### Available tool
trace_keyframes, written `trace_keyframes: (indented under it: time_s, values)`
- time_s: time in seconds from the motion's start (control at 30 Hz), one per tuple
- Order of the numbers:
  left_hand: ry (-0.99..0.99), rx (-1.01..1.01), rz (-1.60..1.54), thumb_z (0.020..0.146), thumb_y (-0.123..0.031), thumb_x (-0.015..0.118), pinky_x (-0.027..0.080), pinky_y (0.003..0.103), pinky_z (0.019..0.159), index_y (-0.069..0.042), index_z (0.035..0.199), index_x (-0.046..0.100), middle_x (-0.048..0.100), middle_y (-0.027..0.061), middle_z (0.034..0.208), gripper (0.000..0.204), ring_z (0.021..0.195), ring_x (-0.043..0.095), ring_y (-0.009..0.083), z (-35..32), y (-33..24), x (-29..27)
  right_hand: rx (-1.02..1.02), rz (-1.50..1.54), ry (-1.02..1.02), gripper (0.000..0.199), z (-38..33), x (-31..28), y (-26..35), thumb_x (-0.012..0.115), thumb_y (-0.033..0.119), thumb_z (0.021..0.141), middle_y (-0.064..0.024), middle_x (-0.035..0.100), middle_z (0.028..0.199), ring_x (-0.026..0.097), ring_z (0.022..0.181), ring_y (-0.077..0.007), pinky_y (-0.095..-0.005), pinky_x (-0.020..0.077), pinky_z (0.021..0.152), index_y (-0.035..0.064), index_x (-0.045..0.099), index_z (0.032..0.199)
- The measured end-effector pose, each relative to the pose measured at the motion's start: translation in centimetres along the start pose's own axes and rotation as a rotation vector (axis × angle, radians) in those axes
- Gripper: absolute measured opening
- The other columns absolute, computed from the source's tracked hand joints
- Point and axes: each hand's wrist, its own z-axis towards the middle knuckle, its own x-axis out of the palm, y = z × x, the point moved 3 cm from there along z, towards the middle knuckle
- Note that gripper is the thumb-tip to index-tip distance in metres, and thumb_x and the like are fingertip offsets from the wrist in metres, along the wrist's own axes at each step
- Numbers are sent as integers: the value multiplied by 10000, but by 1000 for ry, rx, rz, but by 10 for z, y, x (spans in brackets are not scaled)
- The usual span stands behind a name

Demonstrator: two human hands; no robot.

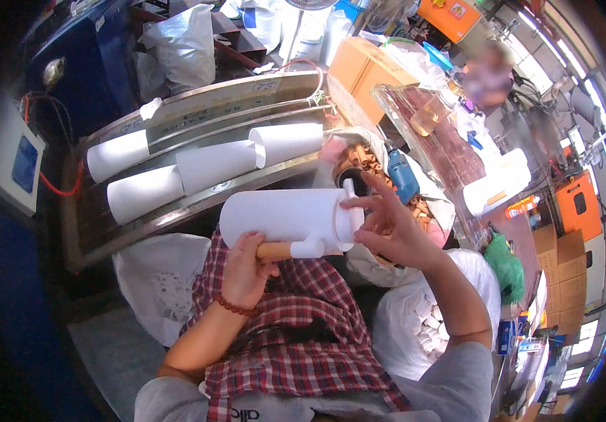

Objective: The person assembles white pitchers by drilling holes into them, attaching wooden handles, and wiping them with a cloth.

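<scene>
Checked cloth apron (296, 330) lies nearest; above it, the left hand (245, 271) closes about the tan handle (275, 250) of a smooth white cylinder (275, 214), the right hand (401, 235) lightly pinching its collar. Long axis sideways, collar rightward. Beyond, white tubes (215, 167).

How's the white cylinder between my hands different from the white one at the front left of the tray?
The held cylinder has a tan rod along its side; the tray cylinder shows none. The held cylinder is between the left hand and right hand, while the tray cylinder lies in the tray. The held cylinder runs nearly level across the picture; the tray cylinder slants up rightward. Both are white and rounded.
</scene>
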Motion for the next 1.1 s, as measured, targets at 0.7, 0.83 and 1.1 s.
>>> trace_keyframes:
  time_s: [0.7, 0.83, 1.1]
  values:
    - [172, 98, 270, 963, -199, 437, 528, 254, 559, -10, 1027, 503, 623, 119, 838, 210, 749, 651, 197, -13, 6, -8, 96, -775, -7, 796, -43, 26, -54, 604, 374, 845, -201, 635, 915, 632, 804, -365, -431, 495, 660, 42, 157, 1414]
    - [410, 162, 710, 967, -206, 443, 490, 230, 592, 28, 961, 573, 620, 87, 806, 268, 673, 629, 153, -22, 18, -18, 198, -692, -40, 779, -40, 31, -58, 599, 366, 852, -196, 637, 902, 633, 778, -369, -431, 494, 651, 43, 166, 1413]
    - [595, 378, 1155, 936, -185, 480, 459, 367, 646, -27, 1032, 585, 608, 156, 832, 213, 723, 599, 307, -26, 47, -2, 145, -586, -118, 653, -21, 37, -32, 480, 409, 913, -194, 630, 725, 608, 664, -410, -486, 460, 590, 30, 249, 1391]
